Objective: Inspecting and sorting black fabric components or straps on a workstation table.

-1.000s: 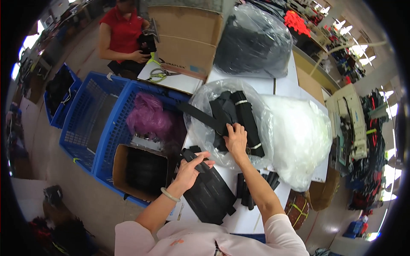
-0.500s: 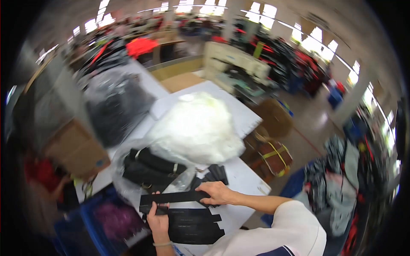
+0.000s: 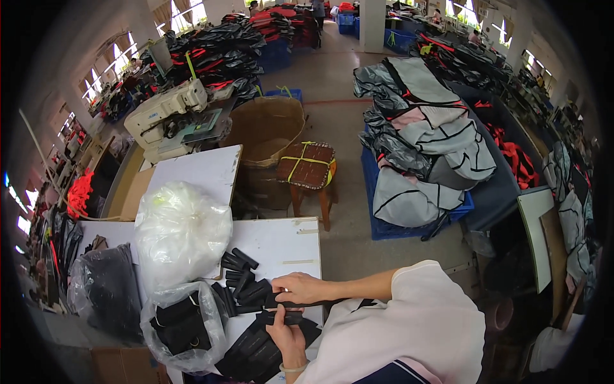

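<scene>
My left hand (image 3: 288, 339) is closed round a short black fabric roll (image 3: 284, 318), with the thumb lying along it. Just above, my right hand (image 3: 299, 288) pinches a black fabric strip (image 3: 276, 303), part of which is hidden beneath the fingers and forearm. Both hands are close together over the white tabletop. Beside them, to the left, lies a loose pile of black fabric rolls (image 3: 245, 258). Flat black strips (image 3: 246, 357) overlap below the pile, next to my left hand.
A clear bag of black pieces (image 3: 182, 323) and a bulging whitish plastic bag (image 3: 184, 230) occupy the table's left side. Beyond stand a sewing machine (image 3: 167, 115) and a brown stool (image 3: 307, 165). Grey fabric pieces (image 3: 425, 147) heap over a blue bin (image 3: 390, 221) at right.
The view has swung to the right. The black strip, stretched flat between both hands before, now shows less of its length, and my hands are closer together.
</scene>
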Demonstrator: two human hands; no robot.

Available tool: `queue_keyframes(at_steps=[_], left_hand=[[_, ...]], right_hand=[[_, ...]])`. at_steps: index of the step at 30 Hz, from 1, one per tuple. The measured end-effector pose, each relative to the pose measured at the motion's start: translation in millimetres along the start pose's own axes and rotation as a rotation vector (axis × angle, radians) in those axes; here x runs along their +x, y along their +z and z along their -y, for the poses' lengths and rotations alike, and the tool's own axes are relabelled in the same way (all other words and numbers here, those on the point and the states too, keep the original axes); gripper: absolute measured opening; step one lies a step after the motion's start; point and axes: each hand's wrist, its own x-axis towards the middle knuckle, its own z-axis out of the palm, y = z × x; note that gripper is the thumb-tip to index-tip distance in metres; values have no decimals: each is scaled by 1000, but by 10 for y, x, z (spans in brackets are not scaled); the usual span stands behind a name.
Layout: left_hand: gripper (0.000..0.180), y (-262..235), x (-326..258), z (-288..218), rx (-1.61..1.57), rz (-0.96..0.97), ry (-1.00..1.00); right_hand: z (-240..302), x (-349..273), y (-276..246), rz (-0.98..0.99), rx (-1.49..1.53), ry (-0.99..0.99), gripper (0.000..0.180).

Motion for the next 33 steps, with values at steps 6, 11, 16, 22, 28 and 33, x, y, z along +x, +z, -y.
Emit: queue_keyframes(at_steps=[6,11,16,22,28,33], left_hand=[[18,-273,-42,-80,299,-16,46],[18,-181,-161,-148,269,-32,-2],[13,-259,-289,-222,352,-9,-35],[15,-603,-187,-292,169,-156,7],[15,-858,-252,-476,124,-192,-8],[13,-1056,-340,-549,116,-285,44]], right_hand=[[-35,-212,-124,187,65,43,18],[-26,-206,-12,157,83,69,19],[132,-225,25,226,48,-20,27],[220,-146,316,321,-186,-380,36],[358,-69,629,197,-210,-517,34],[482,-41,847,207,-210,-483,34]])
